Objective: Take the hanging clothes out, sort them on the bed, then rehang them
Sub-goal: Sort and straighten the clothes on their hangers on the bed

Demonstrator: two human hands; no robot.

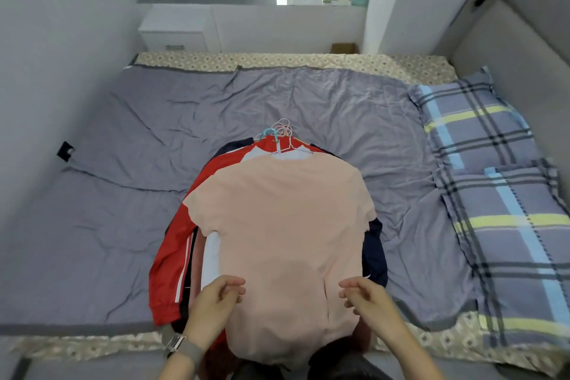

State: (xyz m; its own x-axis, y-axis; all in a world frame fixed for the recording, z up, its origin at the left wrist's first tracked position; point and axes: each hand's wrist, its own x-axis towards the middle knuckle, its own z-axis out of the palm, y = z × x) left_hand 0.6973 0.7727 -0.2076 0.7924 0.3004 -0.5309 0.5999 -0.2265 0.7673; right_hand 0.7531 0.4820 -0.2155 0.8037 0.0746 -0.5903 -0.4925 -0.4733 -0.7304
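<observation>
A stack of clothes on hangers lies in the middle of the bed (123, 225). On top is a pale pink T-shirt (283, 225), spread flat. Under it show a red jacket with white stripes (172, 262), a white garment (211, 259) and a dark navy piece (374, 253). The hanger hooks (279, 129) bunch together at the far end of the stack. My left hand (216, 299) rests over the pink shirt's lower left edge with fingers loosely curled. Over the shirt's lower right part is my right hand (364, 296), fingers also loosely curled. Neither hand plainly grips cloth.
The grey-purple sheet covers the bed. Two plaid pillows (493, 179) lie along the right side. White drawers (175, 31) stand beyond the far end. A small black object (65, 151) sits at the left wall. A wall runs close along the left.
</observation>
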